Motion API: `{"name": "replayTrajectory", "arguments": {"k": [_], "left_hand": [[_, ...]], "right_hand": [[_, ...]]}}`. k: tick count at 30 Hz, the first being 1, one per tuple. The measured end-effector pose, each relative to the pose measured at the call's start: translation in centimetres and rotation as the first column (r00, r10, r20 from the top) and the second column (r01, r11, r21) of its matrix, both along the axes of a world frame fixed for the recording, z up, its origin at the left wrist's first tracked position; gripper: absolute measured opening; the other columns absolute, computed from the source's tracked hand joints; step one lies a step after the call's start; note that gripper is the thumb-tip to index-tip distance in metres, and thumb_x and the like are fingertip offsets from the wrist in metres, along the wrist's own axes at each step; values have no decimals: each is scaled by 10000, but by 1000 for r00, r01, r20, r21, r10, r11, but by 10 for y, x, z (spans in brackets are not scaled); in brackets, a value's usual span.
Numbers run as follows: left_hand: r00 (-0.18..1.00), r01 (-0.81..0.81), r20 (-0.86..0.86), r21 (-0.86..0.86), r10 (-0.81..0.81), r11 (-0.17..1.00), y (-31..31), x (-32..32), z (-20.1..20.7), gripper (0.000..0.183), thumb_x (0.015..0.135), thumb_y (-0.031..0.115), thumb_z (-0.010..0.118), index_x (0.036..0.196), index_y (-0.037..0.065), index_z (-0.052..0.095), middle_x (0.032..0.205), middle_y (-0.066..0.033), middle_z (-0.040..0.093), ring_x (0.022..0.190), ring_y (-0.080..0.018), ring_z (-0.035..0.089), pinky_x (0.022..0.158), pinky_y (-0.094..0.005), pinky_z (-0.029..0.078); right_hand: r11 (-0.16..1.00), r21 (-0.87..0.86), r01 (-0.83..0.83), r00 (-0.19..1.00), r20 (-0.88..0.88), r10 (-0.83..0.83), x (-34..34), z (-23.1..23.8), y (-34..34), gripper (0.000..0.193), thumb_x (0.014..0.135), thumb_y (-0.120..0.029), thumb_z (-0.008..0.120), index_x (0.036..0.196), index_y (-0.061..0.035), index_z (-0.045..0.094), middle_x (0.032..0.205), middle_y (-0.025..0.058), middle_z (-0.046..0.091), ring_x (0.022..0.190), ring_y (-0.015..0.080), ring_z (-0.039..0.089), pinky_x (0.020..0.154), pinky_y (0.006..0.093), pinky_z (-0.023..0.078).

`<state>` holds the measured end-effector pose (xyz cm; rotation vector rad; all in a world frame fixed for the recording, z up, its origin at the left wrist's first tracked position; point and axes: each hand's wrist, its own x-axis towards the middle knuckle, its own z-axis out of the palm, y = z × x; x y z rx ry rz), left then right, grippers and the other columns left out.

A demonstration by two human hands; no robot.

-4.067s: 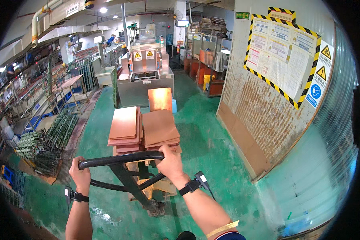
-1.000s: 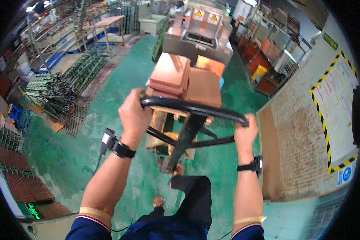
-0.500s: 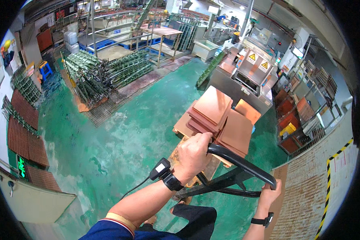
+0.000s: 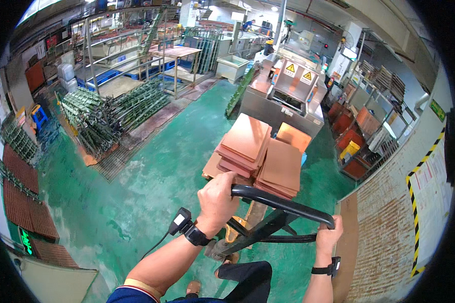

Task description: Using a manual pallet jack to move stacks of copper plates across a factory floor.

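Note:
Both my hands are closed round the black loop handle (image 4: 283,203) of a pallet truck. My left hand (image 4: 217,199) grips its left corner, while my right hand (image 4: 329,235) holds the right corner, lower in view. From the loop a dark shaft slants down to the yellow truck base (image 4: 233,232) by my feet. Beyond the handle, the load is copper-coloured sheets: a taller left stack (image 4: 245,137) lying askew and a lower right stack (image 4: 279,164). A brighter orange sheet (image 4: 293,136) tilts up behind them. The handle and stacks hide most of the pallet.
A steel machine (image 4: 283,108) with warning signs stands just past the load. Bundles of green-coated racks (image 4: 88,118) lie at left beside a floor grating (image 4: 111,162). Along the right runs a stained wall (image 4: 384,222); shelving with panels (image 4: 366,121) stands farther back. Green floor (image 4: 101,207) spreads left.
The surroundings have shifted left in view, and the handle with both hands now sits farther left. My feet have changed position. Both hands keep their hold on the handle.

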<state>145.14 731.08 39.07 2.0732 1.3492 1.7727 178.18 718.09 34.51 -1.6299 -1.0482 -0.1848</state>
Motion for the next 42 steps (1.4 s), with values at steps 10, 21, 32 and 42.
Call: {"name": "replayTrajectory", "arguments": {"k": [10,21,32,42], "left_hand": [[1000,-23,18,36,22,999,4,4,-3,315,687,-81,630,969,59,645,838,-148,674,775,-349,682,671,-411,537],[1000,-28,-12,-38,28,999,5,5,-2,330,754,-120,587,1049,26,611,887,-167,667,791,-318,678,709,-366,531],[1000,-13,-25,-74,12,997,0,7,0,306,787,-103,595,1068,17,611,872,-157,655,767,-294,661,719,-355,525],[999,-22,-35,-13,21,1000,3,5,-2,301,760,-80,623,1038,34,613,873,-176,662,775,-339,669,706,-366,520]], "right_hand": [[999,11,50,992,117,-51,-17,15,-2,145,750,21,661,834,-60,575,677,71,572,654,133,544,600,322,475],[999,-33,20,1000,-9,-20,-22,23,2,154,751,-27,693,860,-59,589,727,172,658,707,310,708,631,375,536],[999,-38,14,999,-50,-16,-20,24,0,188,744,-43,721,887,-52,599,785,193,682,780,374,704,674,406,548],[999,-3,32,999,5,-32,-24,24,0,156,760,-39,723,827,-49,583,693,145,645,636,258,677,604,355,515]]}}
